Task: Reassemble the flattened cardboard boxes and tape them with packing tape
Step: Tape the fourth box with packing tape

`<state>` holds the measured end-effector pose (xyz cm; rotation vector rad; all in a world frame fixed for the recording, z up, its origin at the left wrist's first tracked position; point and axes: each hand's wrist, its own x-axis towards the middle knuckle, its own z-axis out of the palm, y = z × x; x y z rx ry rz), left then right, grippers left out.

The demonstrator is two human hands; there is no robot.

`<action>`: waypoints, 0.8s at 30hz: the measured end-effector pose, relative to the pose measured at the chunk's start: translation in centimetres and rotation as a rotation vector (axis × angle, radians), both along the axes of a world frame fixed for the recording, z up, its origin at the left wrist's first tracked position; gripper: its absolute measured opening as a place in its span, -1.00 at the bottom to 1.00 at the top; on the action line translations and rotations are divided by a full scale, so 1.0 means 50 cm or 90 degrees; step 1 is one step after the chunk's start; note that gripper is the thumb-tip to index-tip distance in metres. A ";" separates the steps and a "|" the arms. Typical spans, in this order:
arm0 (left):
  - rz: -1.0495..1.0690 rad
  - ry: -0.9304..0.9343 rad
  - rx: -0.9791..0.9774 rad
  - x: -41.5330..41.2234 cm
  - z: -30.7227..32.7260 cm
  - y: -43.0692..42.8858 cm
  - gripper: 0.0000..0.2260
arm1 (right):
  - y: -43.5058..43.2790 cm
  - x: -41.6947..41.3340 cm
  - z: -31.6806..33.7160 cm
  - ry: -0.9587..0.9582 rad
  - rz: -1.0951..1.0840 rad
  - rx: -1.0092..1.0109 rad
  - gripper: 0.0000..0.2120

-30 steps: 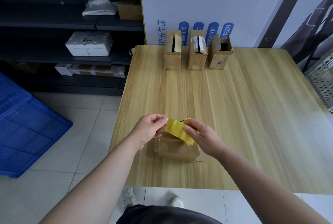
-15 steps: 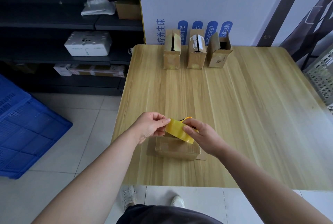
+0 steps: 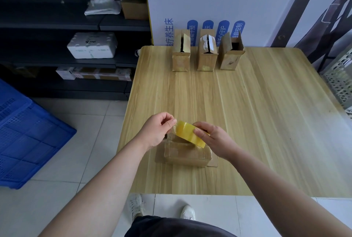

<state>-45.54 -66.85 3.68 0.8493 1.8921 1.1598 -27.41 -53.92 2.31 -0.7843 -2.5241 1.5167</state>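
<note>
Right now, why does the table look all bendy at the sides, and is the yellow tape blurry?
Head view: the wide-angle lens bends straight lines, so the table edges seem to lean and curve. Head view: the yellow tape roll is sharp, not blurry, with a soft sheen. Head view, left side: the shelves are dim and hard to read.

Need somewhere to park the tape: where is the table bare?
Widest: the table's right half, from the right hand to the right edge. Also the middle strip between the row of upright boxes and the tape roll. Crowded: near edge, around the left hand and lying box.
</note>
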 end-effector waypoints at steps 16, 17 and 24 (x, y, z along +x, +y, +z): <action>0.083 -0.221 0.042 -0.031 0.022 0.001 -0.88 | 0.009 -0.004 -0.004 -0.005 -0.020 -0.020 -0.80; 0.092 -0.236 0.040 -0.028 0.017 -0.005 -0.86 | 0.009 -0.005 -0.005 -0.007 -0.022 -0.023 -0.80; 0.075 -0.209 -0.034 -0.018 -0.003 -0.018 -0.93 | 0.011 -0.012 -0.004 -0.006 -0.014 -0.011 -0.82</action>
